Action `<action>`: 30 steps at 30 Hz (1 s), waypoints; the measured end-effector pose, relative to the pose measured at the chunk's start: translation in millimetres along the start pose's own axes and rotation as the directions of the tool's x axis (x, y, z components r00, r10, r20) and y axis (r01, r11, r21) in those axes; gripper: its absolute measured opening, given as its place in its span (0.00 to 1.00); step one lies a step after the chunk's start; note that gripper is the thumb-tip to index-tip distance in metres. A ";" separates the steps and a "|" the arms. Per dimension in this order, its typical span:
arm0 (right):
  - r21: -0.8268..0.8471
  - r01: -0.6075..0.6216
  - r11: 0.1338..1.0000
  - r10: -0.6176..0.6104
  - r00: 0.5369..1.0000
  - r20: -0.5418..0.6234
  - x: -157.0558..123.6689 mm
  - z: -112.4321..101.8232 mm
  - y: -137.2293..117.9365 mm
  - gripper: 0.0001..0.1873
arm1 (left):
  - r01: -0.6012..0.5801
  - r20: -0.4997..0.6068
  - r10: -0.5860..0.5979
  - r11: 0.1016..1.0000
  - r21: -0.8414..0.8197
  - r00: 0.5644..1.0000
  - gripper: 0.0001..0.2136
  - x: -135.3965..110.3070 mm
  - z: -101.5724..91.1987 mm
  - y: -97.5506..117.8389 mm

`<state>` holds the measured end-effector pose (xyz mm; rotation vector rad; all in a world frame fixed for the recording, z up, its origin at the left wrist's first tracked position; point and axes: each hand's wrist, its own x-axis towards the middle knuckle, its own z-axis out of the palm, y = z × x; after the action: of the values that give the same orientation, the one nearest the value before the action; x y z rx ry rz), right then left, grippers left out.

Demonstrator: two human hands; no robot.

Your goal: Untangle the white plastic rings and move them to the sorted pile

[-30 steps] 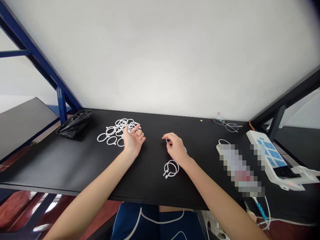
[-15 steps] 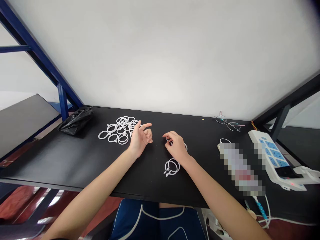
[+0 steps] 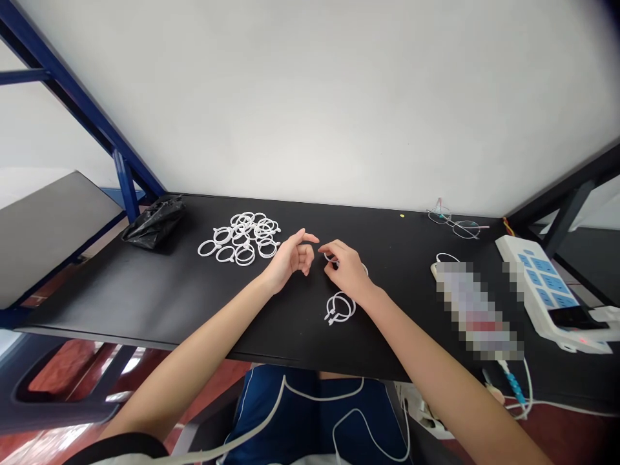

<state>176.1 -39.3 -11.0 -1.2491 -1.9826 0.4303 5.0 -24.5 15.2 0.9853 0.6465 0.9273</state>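
Note:
My right hand [image 3: 349, 270] is closed over the black tabletop, with a white ring [image 3: 331, 258] in its curled fingers; part of a ring also shows past the back of the hand. Just below it lie a couple of white rings with small tab ends [image 3: 341, 309], overlapping each other. My left hand [image 3: 293, 259] hovers close by on the left, index finger stretched toward the right hand and the other fingers loosely bent, holding nothing. Left of it, a loose pile of several white rings [image 3: 245, 242] lies spread on the table.
At the back left corner is a crumpled black plastic bag [image 3: 155, 223]. Glasses [image 3: 453, 223] lie by the wall at the right. A blurred phone-like item [image 3: 477, 307] with a cable and a white power strip [image 3: 542, 284] occupy the right side.
My left hand has moved right, away from the ring pile and nearer my right hand. The right hand keeps its closed grip. The whole view has shifted slightly.

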 end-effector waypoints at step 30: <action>0.175 -0.011 0.985 0.073 0.933 -0.352 -1.5 -9.0 -17.6 0.04 | 0.061 0.021 -0.068 0.968 0.245 0.997 0.19 -2.8 9.6 -7.5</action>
<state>172.1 -49.7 5.3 -1.1696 -1.5804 0.3558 14.1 -32.7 12.6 1.1875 0.7766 0.7868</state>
